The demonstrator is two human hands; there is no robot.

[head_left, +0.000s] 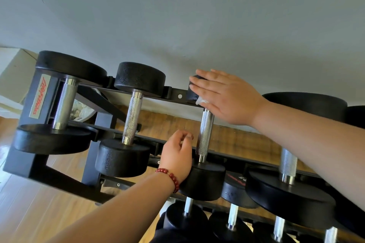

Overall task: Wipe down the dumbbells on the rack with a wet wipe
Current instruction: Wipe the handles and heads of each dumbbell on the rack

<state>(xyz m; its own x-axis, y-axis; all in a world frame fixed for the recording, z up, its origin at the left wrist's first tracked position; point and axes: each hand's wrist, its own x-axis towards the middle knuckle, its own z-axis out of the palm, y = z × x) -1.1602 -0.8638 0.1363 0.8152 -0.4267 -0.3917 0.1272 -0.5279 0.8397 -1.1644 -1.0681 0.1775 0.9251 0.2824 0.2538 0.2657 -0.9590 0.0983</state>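
Note:
Several black dumbbells with knurled steel handles lie across the top tier of a black rack (pixel 37 104). My right hand (pixel 225 96) lies flat, fingers straight, on the far head (pixel 192 92) of the third dumbbell (pixel 205 132), pressing a white wet wipe (pixel 201 101) that peeks out under the palm. My left hand (pixel 177 154), with a red bead bracelet on the wrist, sits just left of that dumbbell's handle by its near head (pixel 205 181). Its fingers are loosely curled and I see nothing in them.
Two dumbbells (pixel 65 100) (pixel 132 116) lie to the left and a larger one (pixel 288 163) to the right. A lower tier holds several more dumbbells (pixel 187 221). A grey wall (pixel 177 16) stands right behind the rack, a cardboard box (pixel 13 77) at far left, wooden floor (pixel 29 203) below.

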